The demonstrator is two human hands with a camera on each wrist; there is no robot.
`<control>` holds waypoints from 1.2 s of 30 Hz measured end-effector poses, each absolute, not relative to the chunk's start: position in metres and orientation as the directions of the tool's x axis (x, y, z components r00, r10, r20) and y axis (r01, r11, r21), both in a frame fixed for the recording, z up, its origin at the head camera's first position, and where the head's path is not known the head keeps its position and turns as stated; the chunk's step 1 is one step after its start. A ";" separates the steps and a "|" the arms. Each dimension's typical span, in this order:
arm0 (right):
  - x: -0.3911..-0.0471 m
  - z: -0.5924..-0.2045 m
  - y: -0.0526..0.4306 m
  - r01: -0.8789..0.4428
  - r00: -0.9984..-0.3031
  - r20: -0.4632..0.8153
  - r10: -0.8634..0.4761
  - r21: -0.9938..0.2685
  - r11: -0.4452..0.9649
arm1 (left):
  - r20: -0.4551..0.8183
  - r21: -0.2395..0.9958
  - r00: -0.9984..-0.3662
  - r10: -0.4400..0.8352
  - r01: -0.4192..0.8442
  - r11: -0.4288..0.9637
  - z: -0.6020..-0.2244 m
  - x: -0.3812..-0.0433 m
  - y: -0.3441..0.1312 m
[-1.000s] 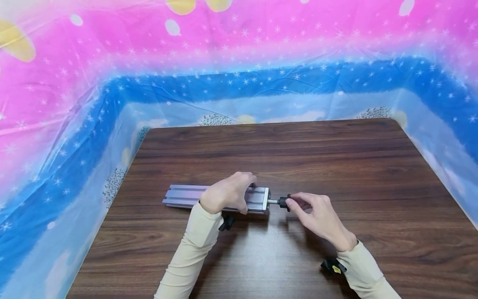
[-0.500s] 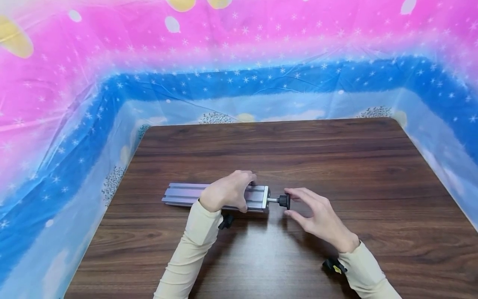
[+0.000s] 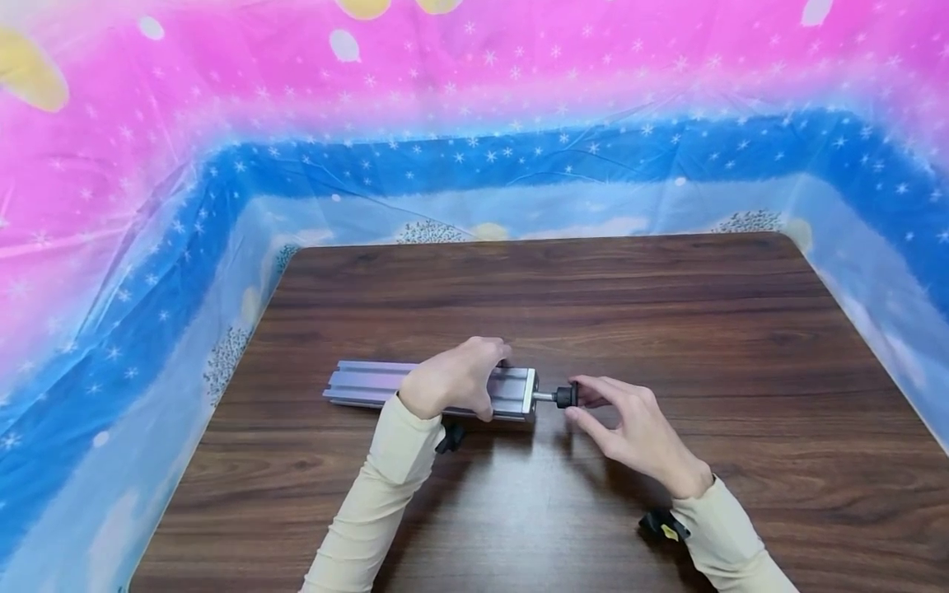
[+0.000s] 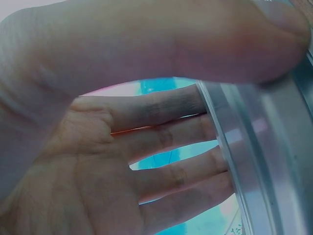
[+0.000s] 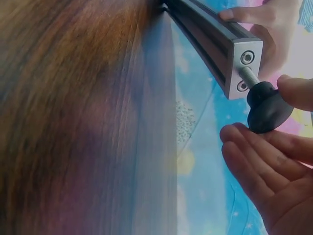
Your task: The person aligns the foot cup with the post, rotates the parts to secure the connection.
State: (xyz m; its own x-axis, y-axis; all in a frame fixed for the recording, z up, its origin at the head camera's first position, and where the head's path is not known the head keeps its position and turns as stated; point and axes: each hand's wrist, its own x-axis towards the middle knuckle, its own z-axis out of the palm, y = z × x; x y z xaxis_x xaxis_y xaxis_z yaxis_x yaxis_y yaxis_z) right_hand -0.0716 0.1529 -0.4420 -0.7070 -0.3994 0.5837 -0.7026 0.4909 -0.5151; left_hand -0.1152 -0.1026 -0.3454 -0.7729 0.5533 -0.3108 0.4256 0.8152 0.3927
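Observation:
A silver aluminum profile (image 3: 371, 382) with long grooves lies across the table. My left hand (image 3: 454, 380) grips it from above near its right end, thumb on the near side and fingers over the far side. The left wrist view shows that thumb and the fingers against the metal profile (image 4: 266, 161). Out of the end plate (image 5: 235, 73), which has two socket-head screws, sticks a threaded rod (image 5: 249, 76) carrying a black knob (image 5: 269, 110). My right hand (image 3: 636, 424) pinches the knob's rim between thumb and fingers.
The dark wood table (image 3: 652, 305) has rounded far corners. A pink and blue snowflake-print cloth (image 3: 460, 165) hangs round its back and sides. Black wrist cameras, such as the right one (image 3: 662, 525), sit under both cuffs.
Half a second ago my right fingers were spread around the knob; now they close in on its rim again. My left hand and the profile stay in place.

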 end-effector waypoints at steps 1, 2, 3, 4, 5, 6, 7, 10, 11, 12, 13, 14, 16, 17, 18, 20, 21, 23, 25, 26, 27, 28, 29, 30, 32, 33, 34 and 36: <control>-0.072 -0.441 0.153 -0.689 -0.720 0.571 -0.394 -0.527 0.497 | -0.307 0.395 -0.772 0.557 0.429 0.812 -0.345 -0.116 -0.102; -0.071 -0.441 0.152 -0.674 -0.736 0.553 -0.391 -0.542 0.502 | -0.303 0.395 -0.772 0.559 0.432 0.811 -0.345 -0.116 -0.102; -0.071 -0.440 0.152 -0.655 -0.754 0.532 -0.385 -0.560 0.508 | -0.300 0.390 -0.772 0.560 0.436 0.811 -0.344 -0.117 -0.102; -0.071 -0.439 0.152 -0.634 -0.772 0.511 -0.378 -0.577 0.515 | -0.296 0.387 -0.773 0.562 0.440 0.810 -0.344 -0.117 -0.101; -0.070 -0.438 0.151 -0.612 -0.791 0.488 -0.370 -0.598 0.518 | -0.291 0.389 -0.772 0.564 0.443 0.808 -0.344 -0.117 -0.101; -0.070 -0.438 0.151 -0.591 -0.807 0.466 -0.364 -0.617 0.521 | -0.288 0.389 -0.771 0.567 0.447 0.805 -0.344 -0.116 -0.101; -0.069 -0.437 0.151 -0.570 -0.822 0.444 -0.357 -0.634 0.523 | -0.287 0.386 -0.772 0.567 0.449 0.806 -0.344 -0.116 -0.102; -0.069 -0.438 0.149 -0.514 -0.858 0.387 -0.338 -0.670 0.536 | -0.286 0.382 -0.772 0.567 0.451 0.807 -0.345 -0.115 -0.102; -0.069 -0.438 0.149 -0.502 -0.865 0.373 -0.336 -0.676 0.539 | -0.284 0.380 -0.773 0.568 0.453 0.807 -0.346 -0.115 -0.102; -0.069 -0.439 0.149 -0.496 -0.868 0.367 -0.335 -0.676 0.546 | -0.283 0.378 -0.773 0.568 0.454 0.807 -0.346 -0.115 -0.102; -0.069 -0.439 0.149 -0.495 -0.869 0.364 -0.336 -0.673 0.549 | -0.282 0.377 -0.773 0.568 0.454 0.807 -0.346 -0.114 -0.102; -0.069 -0.440 0.149 -0.499 -0.866 0.366 -0.340 -0.669 0.551 | -0.283 0.377 -0.773 0.568 0.454 0.807 -0.347 -0.114 -0.102; -0.069 -0.441 0.151 -0.537 -0.843 0.403 -0.356 -0.641 0.548 | -0.283 0.373 -0.771 0.570 0.459 0.806 -0.347 -0.114 -0.101; -0.069 -0.442 0.152 -0.561 -0.828 0.425 -0.365 -0.626 0.542 | -0.283 0.371 -0.771 0.570 0.460 0.807 -0.347 -0.114 -0.101; -0.069 -0.442 0.153 -0.588 -0.808 0.451 -0.378 -0.604 0.537 | -0.286 0.370 -0.770 0.570 0.460 0.807 -0.347 -0.114 -0.100; -0.069 -0.443 0.155 -0.644 -0.765 0.500 -0.407 -0.567 0.514 | -0.288 0.363 -0.770 0.570 0.463 0.808 -0.348 -0.114 -0.099; -0.068 -0.443 0.155 -0.670 -0.741 0.522 -0.421 -0.550 0.498 | -0.289 0.359 -0.770 0.568 0.463 0.810 -0.348 -0.115 -0.099; -0.068 -0.442 0.155 -0.705 -0.708 0.551 -0.442 -0.525 0.477 | -0.291 0.355 -0.773 0.564 0.460 0.814 -0.348 -0.115 -0.099; -0.067 -0.442 0.155 -0.729 -0.683 0.576 -0.449 -0.508 0.459 | -0.292 0.354 -0.774 0.563 0.459 0.815 -0.348 -0.115 -0.099; -0.067 -0.442 0.154 -0.736 -0.675 0.586 -0.448 -0.501 0.454 | -0.293 0.354 -0.774 0.561 0.457 0.816 -0.347 -0.115 -0.099; -0.068 -0.442 0.154 -0.742 -0.669 0.597 -0.444 -0.495 0.452 | -0.292 0.356 -0.775 0.561 0.456 0.816 -0.347 -0.115 -0.099; -0.068 -0.442 0.153 -0.745 -0.664 0.606 -0.438 -0.488 0.455 | -0.291 0.358 -0.774 0.562 0.456 0.815 -0.347 -0.115 -0.099; -0.068 -0.442 0.153 -0.747 -0.661 0.613 -0.433 -0.484 0.455 | -0.291 0.362 -0.774 0.562 0.455 0.814 -0.348 -0.115 -0.100; -0.068 -0.442 0.153 -0.747 -0.661 0.616 -0.429 -0.484 0.456 | -0.291 0.363 -0.774 0.563 0.455 0.813 -0.348 -0.115 -0.100; -0.069 -0.441 0.153 -0.744 -0.664 0.615 -0.426 -0.484 0.460 | -0.292 0.369 -0.775 0.561 0.449 0.814 -0.348 -0.115 -0.100; -0.069 -0.441 0.153 -0.741 -0.667 0.611 -0.426 -0.485 0.465 | -0.293 0.371 -0.775 0.560 0.447 0.814 -0.348 -0.115 -0.101; -0.069 -0.441 0.153 -0.736 -0.672 0.606 -0.425 -0.485 0.472 | -0.294 0.373 -0.775 0.559 0.446 0.814 -0.348 -0.115 -0.101; -0.070 -0.442 0.153 -0.729 -0.679 0.600 -0.424 -0.482 0.486 | -0.295 0.374 -0.776 0.558 0.443 0.815 -0.348 -0.115 -0.101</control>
